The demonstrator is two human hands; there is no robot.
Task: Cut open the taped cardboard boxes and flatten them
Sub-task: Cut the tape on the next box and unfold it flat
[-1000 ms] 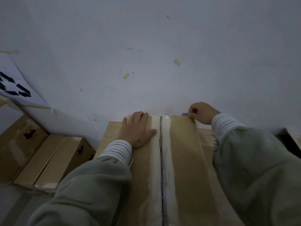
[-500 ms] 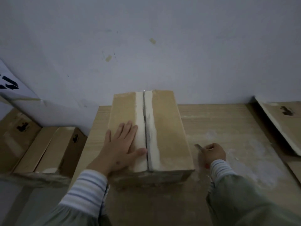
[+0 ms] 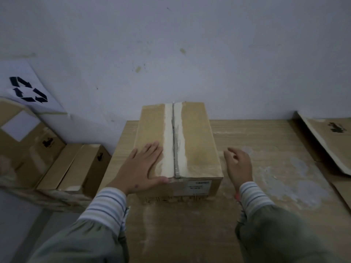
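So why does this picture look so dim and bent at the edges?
Head view: dim, flat bluish light with soft shadows; wide-angle lens bows the table edges and sleeves; the right hand is slightly motion-blurred; the box stays fairly sharp.

Matt brown cardboard box [image 3: 197, 141] under the left hand's fingers [image 3: 152, 150], whitish torn paper strip along its seam, pale wood-grain bench [image 3: 266, 141], dusty, scuffed, beside the right fingers [image 3: 230, 155].
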